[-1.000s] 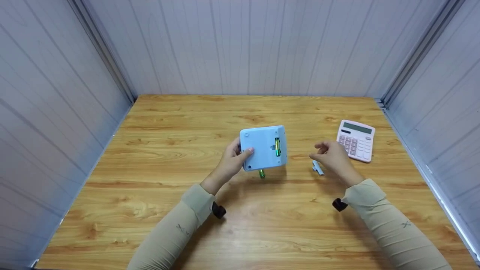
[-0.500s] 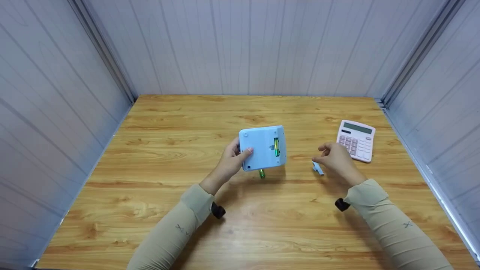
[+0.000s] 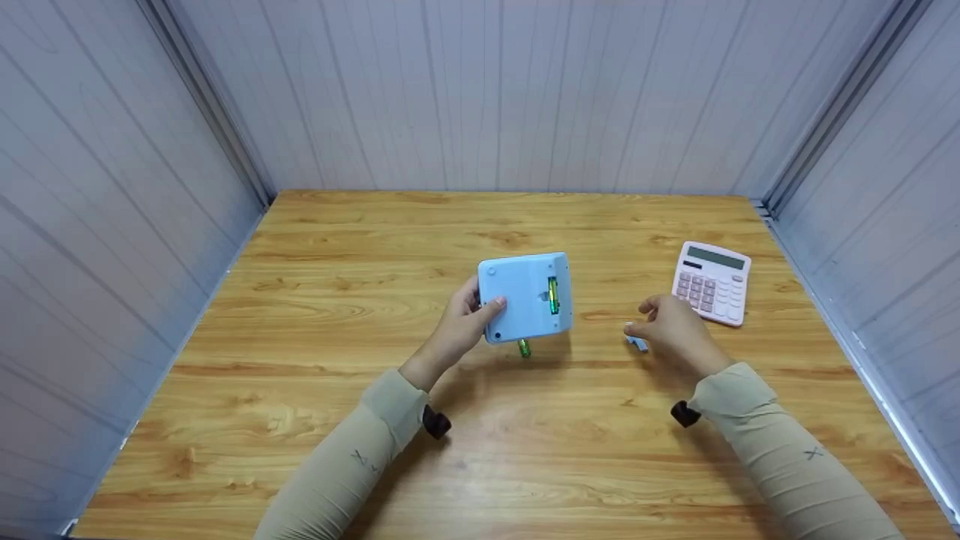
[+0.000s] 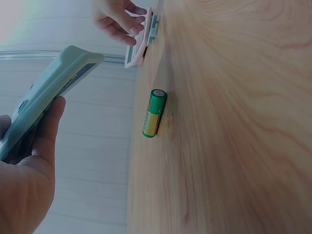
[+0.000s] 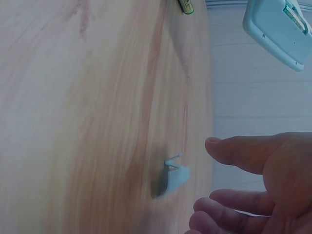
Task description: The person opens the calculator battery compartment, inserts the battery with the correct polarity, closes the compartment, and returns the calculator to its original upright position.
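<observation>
My left hand [image 3: 466,319] grips a light blue calculator [image 3: 517,300] by its left edge, thumb across the back, holding it above the table. Its back faces me, and a green and gold battery [image 3: 553,295] sits in the uncovered slot near the right side. A loose battery [image 4: 155,113] of the same colours lies on the table below the calculator. The small light blue battery cover [image 5: 176,180] rests on the wood, its clip sticking up. Over it hovers my right hand [image 3: 679,334], thumb and fingers apart with nothing between them.
A pink calculator [image 3: 711,283] lies face up just beyond my right hand. The wooden table [image 3: 337,300] is bounded by pale panel walls [image 3: 495,97] at the back and on both sides.
My right hand has lowered slightly toward me, over the battery cover, and now hides part of it. The left hand and the blue calculator have barely moved.
</observation>
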A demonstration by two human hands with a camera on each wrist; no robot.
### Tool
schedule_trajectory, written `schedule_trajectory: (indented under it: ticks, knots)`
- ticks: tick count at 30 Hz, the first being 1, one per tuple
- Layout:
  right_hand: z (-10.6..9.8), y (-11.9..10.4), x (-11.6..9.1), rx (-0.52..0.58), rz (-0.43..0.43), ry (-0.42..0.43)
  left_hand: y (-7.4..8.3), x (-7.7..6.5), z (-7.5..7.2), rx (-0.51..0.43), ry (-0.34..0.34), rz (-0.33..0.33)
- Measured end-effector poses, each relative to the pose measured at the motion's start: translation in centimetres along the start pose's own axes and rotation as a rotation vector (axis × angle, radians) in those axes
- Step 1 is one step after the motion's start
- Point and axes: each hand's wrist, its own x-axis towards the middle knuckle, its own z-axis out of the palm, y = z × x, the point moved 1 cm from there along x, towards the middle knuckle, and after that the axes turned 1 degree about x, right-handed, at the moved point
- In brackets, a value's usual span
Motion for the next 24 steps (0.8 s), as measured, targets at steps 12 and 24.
schedule_trajectory:
  ticks: [12, 24]
  knots:
    - [0.41, 0.49, 0.02, -0.064, 0.009, -0.012, 0.13, -0.09, 0.08, -0.001, 0.002, -0.004]
    - [0.54, 0.79, 0.09, -0.103, -0.014, -0.024, 0.07, -0.1, 0.09, 0.003, 0.015, -0.019]
